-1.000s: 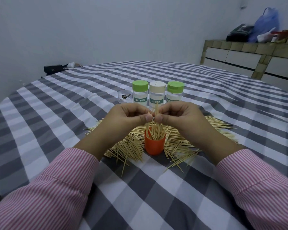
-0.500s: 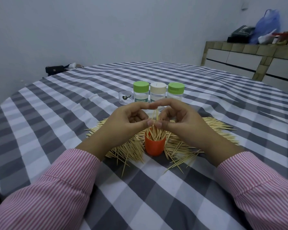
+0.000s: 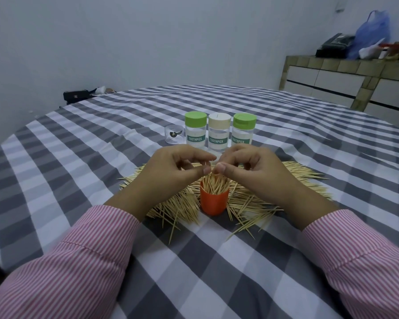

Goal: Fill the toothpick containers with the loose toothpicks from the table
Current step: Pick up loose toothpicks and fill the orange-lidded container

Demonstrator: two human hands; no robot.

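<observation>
A round table (image 3: 78, 157) under a grey-and-white checked cloth fills my view, set against a plain pale wall, with a tiled counter (image 3: 346, 72) beyond the far right edge carrying a blue plastic bag (image 3: 373, 31) and a black box (image 3: 333, 46). A small black bag (image 3: 75, 96) sits past the far left edge. The loose toothpicks (image 3: 258, 199) lie in a wide heap near the middle of the table, toward my near edge, ringing an orange container (image 3: 213, 203) that stands upright and packed with picks. Behind the heap three capped toothpick jars (image 3: 218, 132) line up side by side, two green-lidded and one cream, with a clear lid (image 3: 174, 134) just to their left. Both striped pink sleeves reach in from the near edge. My left hand (image 3: 171, 171) and right hand (image 3: 256, 169) meet just above the orange container, fingers loosely curled, thumbs and forefingers nearly tip to tip; the left seems to pinch a thin pick, and what the right holds I cannot tell. Half a second ago the fingers were arched higher over a taller bunch; now the picks sit lower in the container.
</observation>
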